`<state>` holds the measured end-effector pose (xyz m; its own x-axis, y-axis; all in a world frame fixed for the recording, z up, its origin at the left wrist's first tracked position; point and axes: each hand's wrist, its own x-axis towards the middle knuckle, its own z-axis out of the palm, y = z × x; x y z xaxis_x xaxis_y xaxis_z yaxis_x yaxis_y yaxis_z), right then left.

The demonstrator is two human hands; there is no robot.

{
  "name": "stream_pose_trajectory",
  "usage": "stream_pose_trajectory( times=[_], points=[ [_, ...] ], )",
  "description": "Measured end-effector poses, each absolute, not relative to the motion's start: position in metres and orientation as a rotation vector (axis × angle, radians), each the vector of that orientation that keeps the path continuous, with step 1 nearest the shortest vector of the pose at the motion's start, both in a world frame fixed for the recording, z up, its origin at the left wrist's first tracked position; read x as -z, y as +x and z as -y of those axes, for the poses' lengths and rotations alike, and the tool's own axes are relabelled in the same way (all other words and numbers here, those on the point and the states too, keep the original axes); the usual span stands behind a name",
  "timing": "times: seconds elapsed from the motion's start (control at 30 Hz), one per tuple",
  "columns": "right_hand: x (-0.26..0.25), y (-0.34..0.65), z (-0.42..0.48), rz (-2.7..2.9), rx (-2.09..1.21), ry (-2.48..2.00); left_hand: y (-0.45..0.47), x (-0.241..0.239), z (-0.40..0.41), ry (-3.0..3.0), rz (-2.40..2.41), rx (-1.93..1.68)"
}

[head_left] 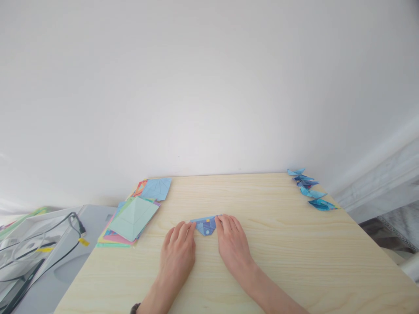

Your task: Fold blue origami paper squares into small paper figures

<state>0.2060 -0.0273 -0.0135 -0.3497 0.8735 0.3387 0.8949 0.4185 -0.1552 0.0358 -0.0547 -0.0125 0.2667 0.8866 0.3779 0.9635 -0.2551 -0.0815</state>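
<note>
A small blue patterned paper (206, 226), partly folded, lies flat on the light wooden table (278, 244). My left hand (178, 253) rests palm down with its fingertips pressing the paper's left end. My right hand (233, 242) lies flat too, its fingertips on the paper's right end. The fingers of both hands are stretched out and neither hand grips anything.
A stack of coloured paper sheets (132, 220) lies at the table's left edge, with a blue creased sheet (157, 188) behind it. Several folded blue paper figures (310, 190) line the far right edge. Left of the table stands a white unit with black cables (70, 231). A white wall is behind.
</note>
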Motion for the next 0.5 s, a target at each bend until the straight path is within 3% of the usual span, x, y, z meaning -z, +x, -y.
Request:
stream_pose_trajectory(
  times=[0.3, 0.5],
  points=[
    [0.013, 0.215, 0.019, 2.217, -0.035, -1.527, 0.039, -0.005, 0.024, -2.366, 1.832, 0.307],
    [0.008, 0.213, -0.003, 2.231, -0.012, -1.485, 0.041, 0.004, -0.013, -2.350, 1.820, 0.490]
  ],
)
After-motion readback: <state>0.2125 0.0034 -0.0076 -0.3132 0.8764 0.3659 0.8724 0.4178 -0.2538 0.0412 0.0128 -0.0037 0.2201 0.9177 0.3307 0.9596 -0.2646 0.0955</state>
